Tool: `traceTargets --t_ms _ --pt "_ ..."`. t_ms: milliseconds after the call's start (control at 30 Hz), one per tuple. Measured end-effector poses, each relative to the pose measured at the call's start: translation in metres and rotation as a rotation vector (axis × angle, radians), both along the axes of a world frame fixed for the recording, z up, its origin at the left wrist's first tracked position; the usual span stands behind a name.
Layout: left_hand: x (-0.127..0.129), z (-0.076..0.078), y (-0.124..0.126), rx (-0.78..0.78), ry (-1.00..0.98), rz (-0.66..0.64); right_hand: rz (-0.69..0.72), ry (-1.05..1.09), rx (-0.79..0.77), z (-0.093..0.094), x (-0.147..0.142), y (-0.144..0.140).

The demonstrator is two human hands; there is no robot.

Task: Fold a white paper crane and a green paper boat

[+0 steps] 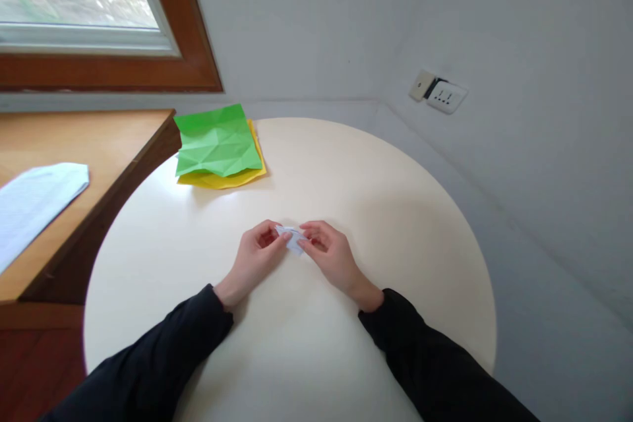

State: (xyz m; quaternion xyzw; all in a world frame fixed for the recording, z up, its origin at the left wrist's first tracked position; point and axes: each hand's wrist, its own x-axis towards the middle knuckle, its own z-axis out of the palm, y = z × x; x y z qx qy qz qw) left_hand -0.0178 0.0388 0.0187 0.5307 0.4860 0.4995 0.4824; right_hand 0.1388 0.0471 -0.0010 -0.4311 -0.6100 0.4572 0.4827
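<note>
A small piece of folded white paper [295, 242] is held between my two hands, just above or at the surface of the round white table [316, 343]. My left hand [260, 250] pinches its left side between thumb and fingers. On the other side, my right hand [330, 252] grips the right edge, thumb toward me. The paper has several creases and a pointed left corner. Part of it is covered by my fingertips, so its full shape cannot be made out.
Creased green paper [217, 142] lies over yellow paper [225, 179] at the table's far left edge. A wooden desk [123, 128] with a pale sheet [42, 201] stands to the left. Behind are a wooden-framed window [198, 46] and a wall socket [446, 97].
</note>
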Motion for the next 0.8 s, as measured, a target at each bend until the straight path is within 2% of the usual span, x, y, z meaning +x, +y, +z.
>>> traceTargets --t_ms 167,267,400,667,800 --pt "0.003 -0.001 -0.004 0.096 0.087 0.116 -0.238 -0.141 0.281 0.008 0.000 -0.005" --pt "0.005 -0.002 -0.006 0.180 0.135 0.177 -0.177 -0.154 0.350 0.012 -0.002 -0.012" --pt "0.007 -0.002 -0.009 0.275 0.206 0.133 -0.026 -0.127 0.304 0.013 -0.007 -0.018" --pt "0.004 0.002 -0.012 0.298 0.190 -0.095 0.091 0.019 0.135 0.015 -0.005 -0.013" --pt "0.000 0.002 -0.011 0.300 0.144 -0.149 0.130 0.087 0.077 0.016 -0.004 -0.013"
